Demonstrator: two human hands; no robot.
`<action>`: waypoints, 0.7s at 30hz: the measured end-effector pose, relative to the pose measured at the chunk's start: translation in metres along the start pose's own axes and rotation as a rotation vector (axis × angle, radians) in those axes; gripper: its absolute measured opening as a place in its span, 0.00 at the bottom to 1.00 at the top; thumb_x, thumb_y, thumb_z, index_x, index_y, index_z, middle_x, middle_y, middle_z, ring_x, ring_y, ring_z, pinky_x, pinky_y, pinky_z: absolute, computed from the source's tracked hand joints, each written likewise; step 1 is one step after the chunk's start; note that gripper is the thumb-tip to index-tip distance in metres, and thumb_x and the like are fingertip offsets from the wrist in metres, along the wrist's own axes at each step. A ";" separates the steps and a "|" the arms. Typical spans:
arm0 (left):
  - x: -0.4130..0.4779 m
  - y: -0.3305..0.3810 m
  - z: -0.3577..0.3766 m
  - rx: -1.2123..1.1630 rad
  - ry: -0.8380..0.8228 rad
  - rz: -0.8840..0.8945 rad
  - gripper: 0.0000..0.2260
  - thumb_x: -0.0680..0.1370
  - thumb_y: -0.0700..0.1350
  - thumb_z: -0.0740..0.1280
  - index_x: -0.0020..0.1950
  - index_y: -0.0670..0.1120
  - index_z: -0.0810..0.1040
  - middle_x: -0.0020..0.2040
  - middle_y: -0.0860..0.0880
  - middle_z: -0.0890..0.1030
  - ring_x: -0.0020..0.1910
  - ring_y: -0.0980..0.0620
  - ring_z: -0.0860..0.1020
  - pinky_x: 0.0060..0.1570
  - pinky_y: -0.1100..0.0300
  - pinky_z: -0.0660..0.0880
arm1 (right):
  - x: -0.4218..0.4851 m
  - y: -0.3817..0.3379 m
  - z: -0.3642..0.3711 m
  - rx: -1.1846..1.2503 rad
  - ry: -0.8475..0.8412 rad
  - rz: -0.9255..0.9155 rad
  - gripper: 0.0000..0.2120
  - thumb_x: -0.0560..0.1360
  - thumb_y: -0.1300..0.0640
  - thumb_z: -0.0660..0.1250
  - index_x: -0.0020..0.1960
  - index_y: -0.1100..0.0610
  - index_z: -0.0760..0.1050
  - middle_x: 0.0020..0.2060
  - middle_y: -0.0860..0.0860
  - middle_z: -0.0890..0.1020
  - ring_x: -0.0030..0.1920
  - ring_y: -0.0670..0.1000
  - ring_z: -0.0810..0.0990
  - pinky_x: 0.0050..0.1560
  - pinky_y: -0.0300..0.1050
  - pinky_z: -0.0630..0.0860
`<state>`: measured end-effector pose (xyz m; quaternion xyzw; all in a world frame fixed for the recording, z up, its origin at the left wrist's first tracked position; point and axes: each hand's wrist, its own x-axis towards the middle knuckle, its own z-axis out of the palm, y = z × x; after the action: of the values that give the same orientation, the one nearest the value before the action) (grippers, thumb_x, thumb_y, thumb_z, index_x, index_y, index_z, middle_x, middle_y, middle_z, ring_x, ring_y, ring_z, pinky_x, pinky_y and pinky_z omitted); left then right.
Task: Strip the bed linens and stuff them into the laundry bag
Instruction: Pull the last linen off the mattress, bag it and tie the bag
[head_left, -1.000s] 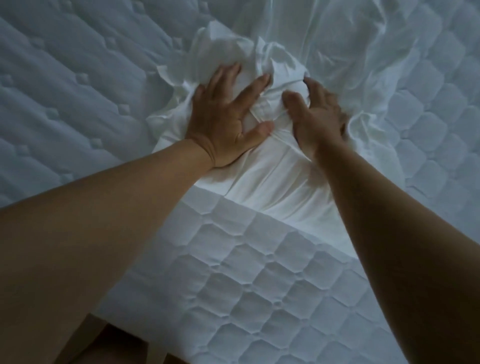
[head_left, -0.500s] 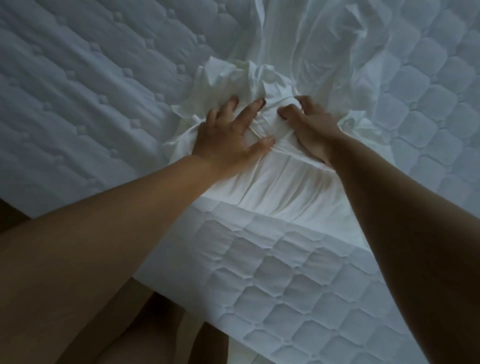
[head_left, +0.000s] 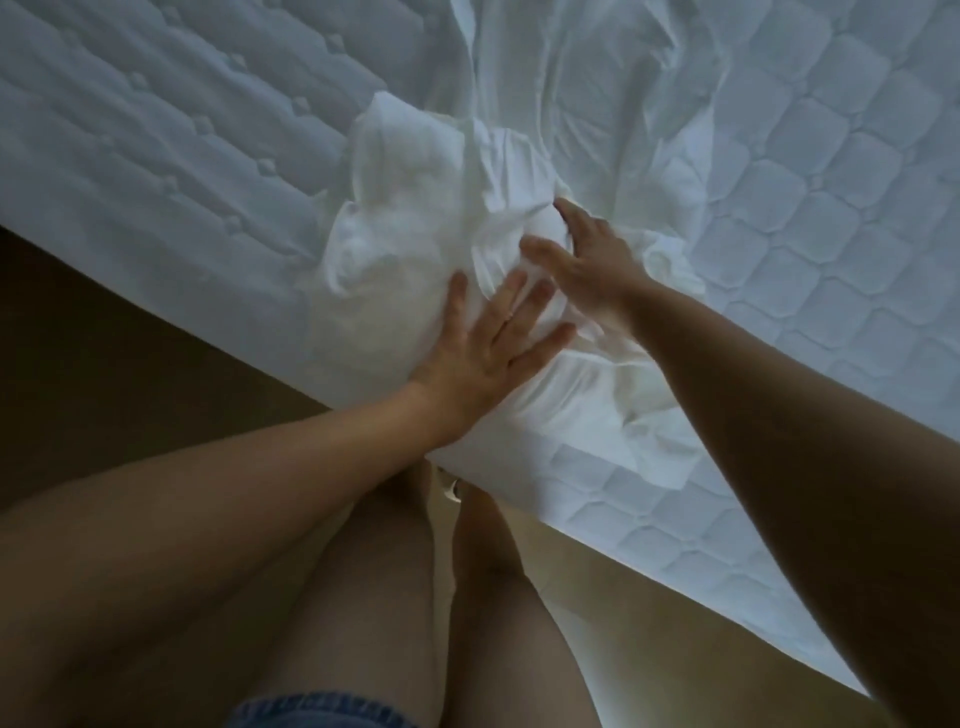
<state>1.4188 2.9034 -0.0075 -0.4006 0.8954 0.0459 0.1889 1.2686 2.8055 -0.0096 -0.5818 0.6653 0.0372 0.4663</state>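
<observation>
Sheet (head_left: 405, 208): white and loose, crumpled into a heap at the near corner of the bed; beyond the heap, spread in long wrinkles toward the far side; one fold draped over the near edge below the hands.
Mattress (head_left: 156, 130): quilted and bare to the left and right of the heap, its corner pointing at the person's legs.
Left hand (head_left: 483, 358): laid palm down on the near side of the heap, right at the mattress corner, arm reaching in from lower left.
Left fingers (head_left: 511, 301): straight and fanned apart, pressing flat on the cloth, thumb stretched out toward the right hand; no fold gathered in them.
Right hand (head_left: 592, 270): just beyond and to the right of the left hand, on the far right flank of the heap, arm coming in from the right edge.
Right fingers (head_left: 569, 213): spread and nearly straight, smeared by motion blur; probably touching the cloth at the tips, though contact hard to confirm.
Floor (head_left: 78, 338): dark brown, left of the mattress edge.
Legs (head_left: 363, 597): bare, close against the bed corner.
Denim hem (head_left: 322, 709): blue, at the bottom of the view.
Light: dim and bluish.
</observation>
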 end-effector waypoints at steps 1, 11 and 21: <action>0.004 -0.006 -0.003 0.007 -0.016 0.018 0.39 0.69 0.46 0.66 0.76 0.47 0.50 0.74 0.35 0.53 0.73 0.34 0.56 0.62 0.29 0.62 | 0.001 0.000 -0.001 0.001 0.013 0.000 0.32 0.76 0.37 0.57 0.77 0.46 0.53 0.75 0.53 0.61 0.74 0.56 0.59 0.72 0.60 0.56; 0.057 -0.097 -0.081 -0.341 -0.248 0.080 0.58 0.60 0.59 0.77 0.79 0.52 0.43 0.79 0.46 0.45 0.77 0.46 0.46 0.75 0.48 0.51 | -0.041 -0.030 -0.029 -0.222 0.268 -0.134 0.23 0.81 0.43 0.51 0.69 0.55 0.67 0.66 0.56 0.71 0.68 0.58 0.67 0.68 0.56 0.61; 0.151 -0.153 -0.160 -0.326 0.209 -0.344 0.27 0.77 0.62 0.59 0.72 0.51 0.67 0.72 0.47 0.69 0.71 0.43 0.65 0.69 0.41 0.58 | 0.017 -0.065 -0.082 -0.283 0.928 -0.054 0.27 0.78 0.47 0.46 0.67 0.57 0.72 0.68 0.58 0.71 0.70 0.60 0.65 0.69 0.62 0.51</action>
<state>1.3914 2.6570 0.0944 -0.5748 0.8095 0.1152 0.0331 1.2760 2.7235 0.0573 -0.6118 0.7762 -0.1479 0.0373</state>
